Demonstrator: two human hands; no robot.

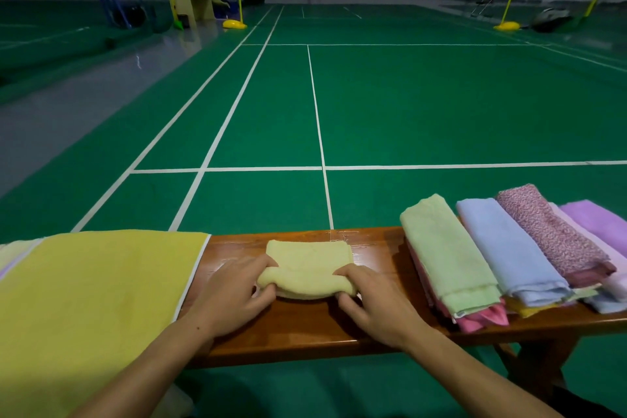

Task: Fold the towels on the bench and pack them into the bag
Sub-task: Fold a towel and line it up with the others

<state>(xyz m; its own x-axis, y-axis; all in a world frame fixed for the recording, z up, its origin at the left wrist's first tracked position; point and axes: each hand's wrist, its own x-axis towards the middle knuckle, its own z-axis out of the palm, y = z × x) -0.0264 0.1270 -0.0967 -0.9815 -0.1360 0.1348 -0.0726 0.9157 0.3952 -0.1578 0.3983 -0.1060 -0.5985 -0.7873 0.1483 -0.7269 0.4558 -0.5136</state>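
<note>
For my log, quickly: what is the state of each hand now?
Left hand: grips the left end of the small pale yellow folded towel.
Right hand: grips its right end.

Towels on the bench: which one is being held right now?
The small pale yellow folded towel mid-bench; the left hand and right hand grip its near edge. The others lie untouched.

The towel (307, 265) lies mid-bench (305, 326) between my hands. My left hand (234, 295) grips its left end, my right hand (369, 302) its right. A cloth (91, 299) drapes the bench to the left; a stack (509, 248) sits right.
</note>
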